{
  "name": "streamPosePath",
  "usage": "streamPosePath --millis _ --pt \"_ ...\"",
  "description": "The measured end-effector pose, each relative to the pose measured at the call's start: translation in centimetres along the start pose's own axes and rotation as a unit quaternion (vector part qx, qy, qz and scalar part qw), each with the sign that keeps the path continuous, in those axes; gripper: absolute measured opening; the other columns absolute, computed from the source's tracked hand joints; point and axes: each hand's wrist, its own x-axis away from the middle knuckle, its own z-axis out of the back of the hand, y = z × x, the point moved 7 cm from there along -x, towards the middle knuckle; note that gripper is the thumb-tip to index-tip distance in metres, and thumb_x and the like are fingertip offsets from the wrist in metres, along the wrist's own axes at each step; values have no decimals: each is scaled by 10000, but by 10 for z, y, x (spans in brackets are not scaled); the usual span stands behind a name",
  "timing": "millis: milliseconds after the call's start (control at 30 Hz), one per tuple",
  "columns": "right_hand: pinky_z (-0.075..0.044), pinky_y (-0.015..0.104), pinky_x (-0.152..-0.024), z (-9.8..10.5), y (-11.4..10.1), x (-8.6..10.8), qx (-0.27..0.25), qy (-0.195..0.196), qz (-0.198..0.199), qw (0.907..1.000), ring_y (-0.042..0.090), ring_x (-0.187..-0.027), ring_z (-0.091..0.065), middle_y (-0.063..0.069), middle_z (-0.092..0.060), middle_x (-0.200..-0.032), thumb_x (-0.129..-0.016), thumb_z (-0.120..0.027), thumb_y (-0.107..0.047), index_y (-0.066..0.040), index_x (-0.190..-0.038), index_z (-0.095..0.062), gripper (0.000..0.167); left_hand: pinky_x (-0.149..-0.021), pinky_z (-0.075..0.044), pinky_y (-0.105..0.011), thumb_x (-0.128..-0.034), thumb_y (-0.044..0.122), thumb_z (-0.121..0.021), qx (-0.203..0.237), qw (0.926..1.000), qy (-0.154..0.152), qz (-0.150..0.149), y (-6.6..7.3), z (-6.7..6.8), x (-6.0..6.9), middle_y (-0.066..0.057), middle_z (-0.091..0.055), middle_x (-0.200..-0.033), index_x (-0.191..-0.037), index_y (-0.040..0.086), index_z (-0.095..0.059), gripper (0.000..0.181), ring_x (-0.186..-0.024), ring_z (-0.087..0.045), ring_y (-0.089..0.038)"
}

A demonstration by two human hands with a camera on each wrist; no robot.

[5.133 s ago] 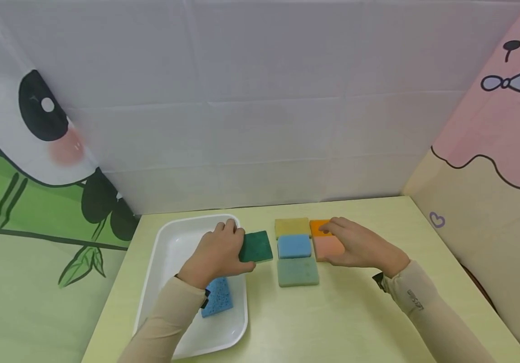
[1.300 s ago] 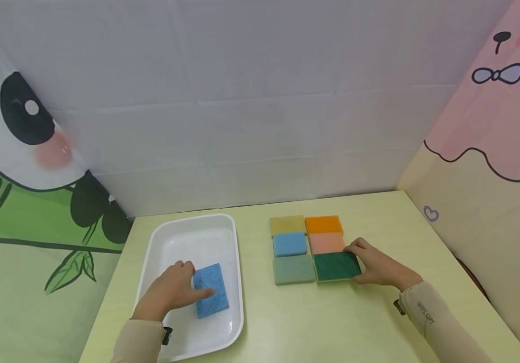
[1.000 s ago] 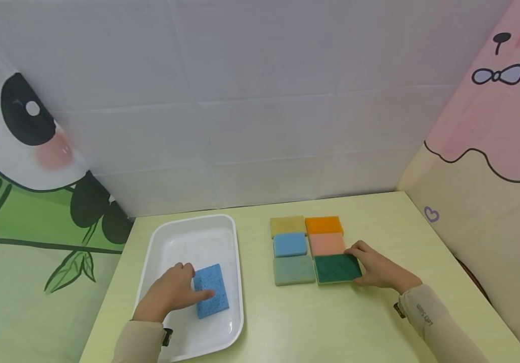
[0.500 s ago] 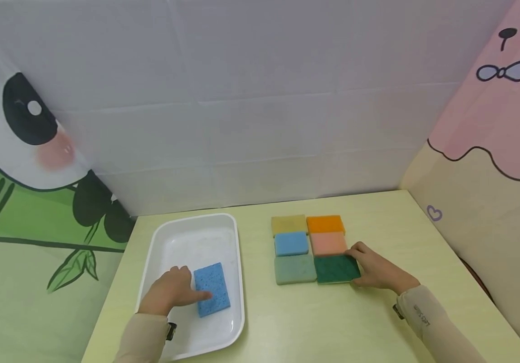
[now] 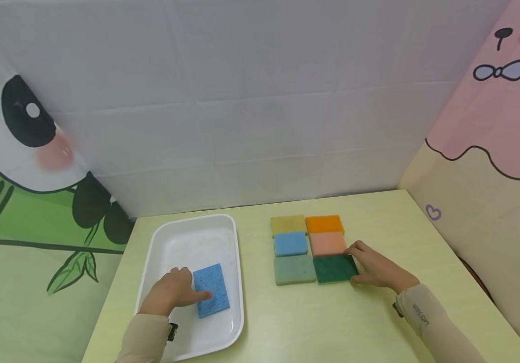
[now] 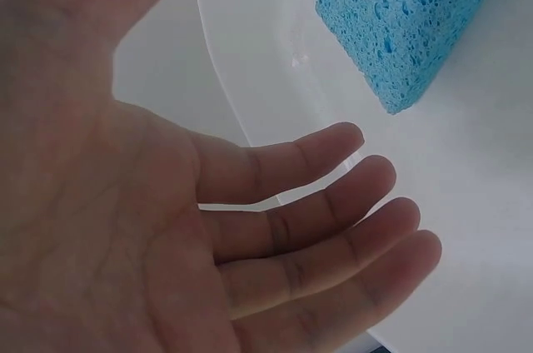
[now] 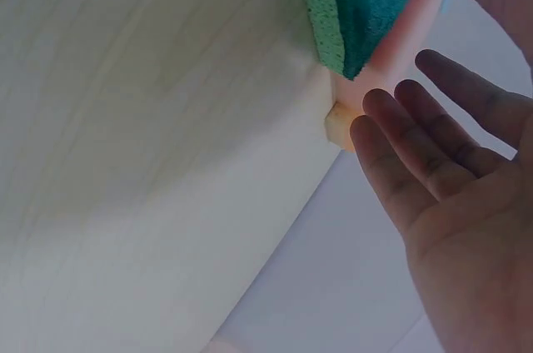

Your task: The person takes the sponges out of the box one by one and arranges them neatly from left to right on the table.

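Note:
In the head view my left hand (image 5: 171, 292) hovers over the white tray (image 5: 238, 262), its thumb over the porous blue sponge (image 5: 212, 297). The left wrist view shows its relaxed fingers apart from the blue sponge (image 6: 391, 28). My right hand (image 5: 380, 267) is at the right end of a dark green scouring sponge (image 5: 335, 268). In the right wrist view its fingers are loosely extended beside the two-tone green sponge (image 7: 358, 16), and the thumb overlaps the sponge's edge; contact is unclear.
Beside the dark green sponge lie a pale green sponge (image 5: 294, 270), a smooth blue one (image 5: 290, 244), a pink one (image 5: 327, 243), a yellow one (image 5: 288, 226) and an orange one (image 5: 325, 224), in two columns. A pale table (image 5: 332, 322) meets a white back wall (image 5: 260, 126).
Earlier my left hand held the dark green sponge by the tray; it now lies at the right column's near end, lowered slightly. My left hand has moved over the porous blue sponge.

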Motion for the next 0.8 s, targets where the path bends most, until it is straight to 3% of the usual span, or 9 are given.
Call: streamPosePath --millis 500,800 --pt "-501 474 -904 21 -12 0 83 -9 235 9997 312 -1051 -583 138 -571 -1187 -825 -826 -161 3 -1242 -606 500 -823 -513 -554 -743 610 -793 -133 9999 -17 -65 2 -3 -3 -163 -553 -913 -1127 -145 -566 877 -812 -530 -278" --pt "-530 402 -815 53 -37 3 514 403 507 9966 229 -948 -580 22 -578 -1074 -809 -832 -191 -72 -1134 -627 403 -857 -493 -568 -778 580 -778 -185 9997 -45 -171 7 -2 -4 -225 -568 -982 -1161 -188 -542 890 -884 -561 -324"
